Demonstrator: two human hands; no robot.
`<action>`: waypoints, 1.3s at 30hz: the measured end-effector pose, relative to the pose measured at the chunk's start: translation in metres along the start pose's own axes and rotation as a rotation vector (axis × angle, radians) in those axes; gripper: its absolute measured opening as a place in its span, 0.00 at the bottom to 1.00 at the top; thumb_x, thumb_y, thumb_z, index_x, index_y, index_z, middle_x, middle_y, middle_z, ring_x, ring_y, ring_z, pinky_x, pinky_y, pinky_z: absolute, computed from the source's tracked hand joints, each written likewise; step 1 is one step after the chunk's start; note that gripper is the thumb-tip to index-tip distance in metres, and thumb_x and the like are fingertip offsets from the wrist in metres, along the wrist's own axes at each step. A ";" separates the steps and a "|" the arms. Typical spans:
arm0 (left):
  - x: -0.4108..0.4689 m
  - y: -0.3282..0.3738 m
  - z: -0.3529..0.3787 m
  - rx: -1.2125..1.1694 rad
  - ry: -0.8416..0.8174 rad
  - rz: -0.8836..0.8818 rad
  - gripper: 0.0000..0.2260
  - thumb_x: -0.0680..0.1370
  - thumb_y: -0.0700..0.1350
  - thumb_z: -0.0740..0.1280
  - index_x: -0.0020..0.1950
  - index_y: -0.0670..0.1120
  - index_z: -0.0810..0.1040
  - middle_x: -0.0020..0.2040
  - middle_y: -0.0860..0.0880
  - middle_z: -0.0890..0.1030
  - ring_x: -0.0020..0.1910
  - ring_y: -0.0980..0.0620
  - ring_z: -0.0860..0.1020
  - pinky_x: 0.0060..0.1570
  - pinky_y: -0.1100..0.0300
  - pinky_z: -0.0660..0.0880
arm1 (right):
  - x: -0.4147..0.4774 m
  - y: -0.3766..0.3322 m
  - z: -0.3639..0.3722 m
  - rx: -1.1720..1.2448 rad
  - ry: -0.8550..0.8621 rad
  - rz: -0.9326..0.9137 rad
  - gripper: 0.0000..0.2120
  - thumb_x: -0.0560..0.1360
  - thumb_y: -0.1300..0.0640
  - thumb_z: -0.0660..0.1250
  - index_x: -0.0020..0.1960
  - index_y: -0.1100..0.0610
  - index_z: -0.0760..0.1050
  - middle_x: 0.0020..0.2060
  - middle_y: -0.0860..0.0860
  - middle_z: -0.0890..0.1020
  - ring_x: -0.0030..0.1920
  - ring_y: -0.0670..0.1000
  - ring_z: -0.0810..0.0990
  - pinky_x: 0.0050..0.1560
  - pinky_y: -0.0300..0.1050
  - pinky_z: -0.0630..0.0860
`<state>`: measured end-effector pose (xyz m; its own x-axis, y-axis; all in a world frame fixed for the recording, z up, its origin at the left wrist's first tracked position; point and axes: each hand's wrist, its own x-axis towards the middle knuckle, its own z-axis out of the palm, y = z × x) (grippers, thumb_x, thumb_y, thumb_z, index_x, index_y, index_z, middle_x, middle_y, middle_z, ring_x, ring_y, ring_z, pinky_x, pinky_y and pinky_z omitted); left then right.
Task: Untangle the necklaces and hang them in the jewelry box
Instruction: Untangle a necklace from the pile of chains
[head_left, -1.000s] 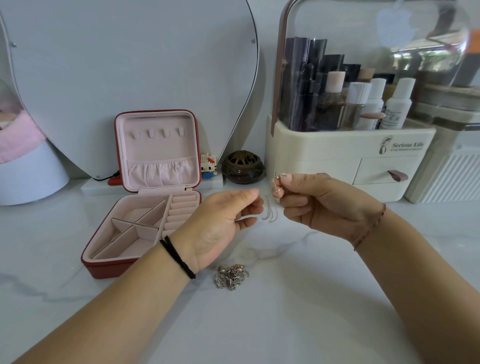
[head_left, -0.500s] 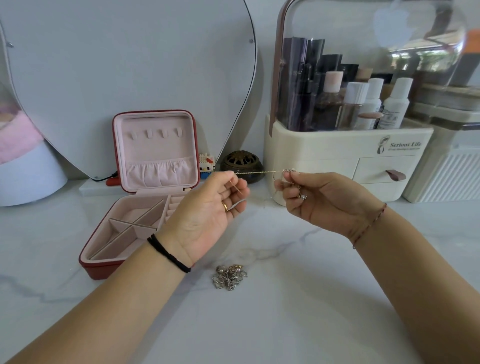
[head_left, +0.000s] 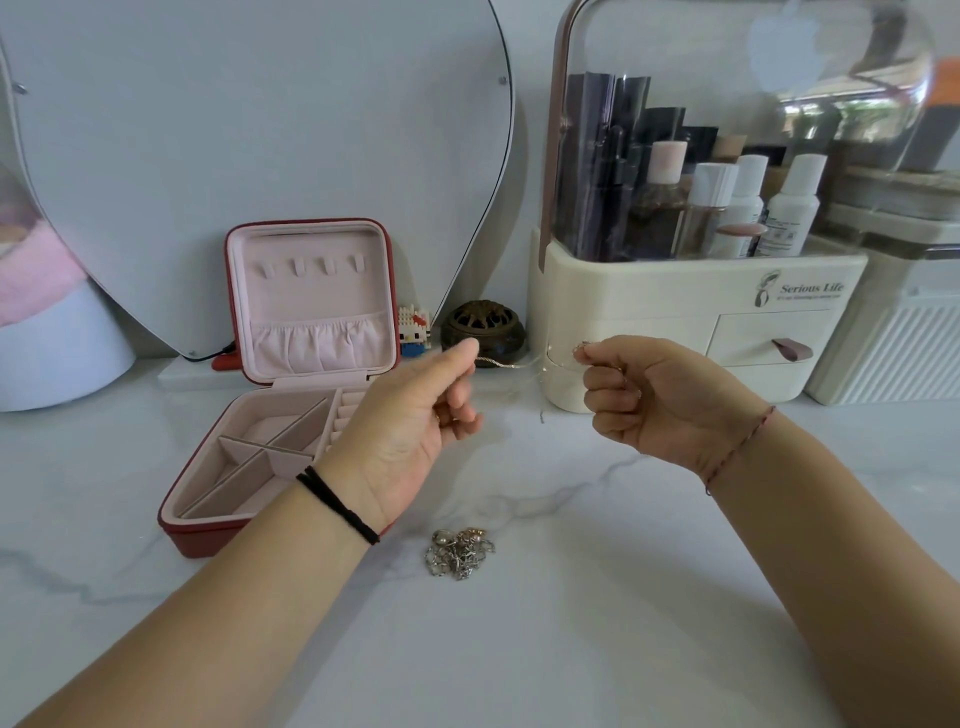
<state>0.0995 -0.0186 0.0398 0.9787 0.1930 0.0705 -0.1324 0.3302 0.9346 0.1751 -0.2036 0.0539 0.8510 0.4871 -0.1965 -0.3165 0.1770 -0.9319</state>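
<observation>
Across the whole foreground, a white marble counter, smooth and veined in grey. Behind it, leaning on the wall, a large heart-shaped mirror with a thin dark rim. To the right, a cream plastic cosmetics organiser under a clear domed lid, with "Serious Life" printed in dark script above its small drawer. Inside, dark tubes and white-capped bottles, labels too small to read. Just beside it on the right, a white ribbed container. At far left, a white cylinder topped with something pink and fluffy.

In front of the mirror, the jewelry box: square with rounded corners, red outside, pale pink velvety lining. Lid upright, with four small hooks in a row over a gathered pocket. Base split by slanted dividers, its near right corner hidden by the left forearm.

Above the counter, the left hand, fingers curled, pinching one end of a thin chain; a black band on that wrist. Opposite, the right hand, curled into a fist, pinching the other end between thumb and forefinger; a red thread round that wrist. Chain stretched between the two, crossing in front of a round bronze-coloured openwork pot and the organiser's corner.

Left of the pot, a small block-built cat figure. On the marble below the hands, near the left wrist, a tangled heap of necklaces, silver links with some gold.
</observation>
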 end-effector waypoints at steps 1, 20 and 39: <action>-0.001 -0.001 0.001 0.103 -0.010 0.024 0.10 0.76 0.46 0.65 0.35 0.46 0.72 0.26 0.52 0.69 0.24 0.57 0.68 0.34 0.61 0.72 | -0.001 0.000 0.001 -0.041 -0.001 -0.033 0.07 0.75 0.58 0.64 0.39 0.56 0.73 0.28 0.47 0.58 0.25 0.45 0.56 0.27 0.36 0.51; -0.018 -0.001 0.010 0.409 -0.158 -0.025 0.10 0.71 0.45 0.71 0.51 0.45 0.82 0.20 0.56 0.60 0.19 0.58 0.56 0.22 0.64 0.54 | -0.014 0.004 0.019 -0.354 -0.320 -0.129 0.11 0.71 0.50 0.66 0.37 0.57 0.70 0.25 0.47 0.55 0.28 0.47 0.51 0.29 0.41 0.49; -0.011 -0.001 0.003 0.245 -0.125 -0.087 0.09 0.68 0.47 0.69 0.41 0.44 0.73 0.23 0.55 0.55 0.20 0.57 0.53 0.21 0.66 0.54 | -0.007 -0.001 0.011 -0.031 -0.192 -0.110 0.15 0.70 0.49 0.66 0.28 0.53 0.68 0.29 0.51 0.74 0.28 0.47 0.70 0.30 0.36 0.67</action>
<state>0.0892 -0.0242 0.0392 0.9985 0.0533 0.0140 -0.0195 0.1041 0.9944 0.1645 -0.1976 0.0597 0.7836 0.6204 -0.0342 -0.2102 0.2128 -0.9542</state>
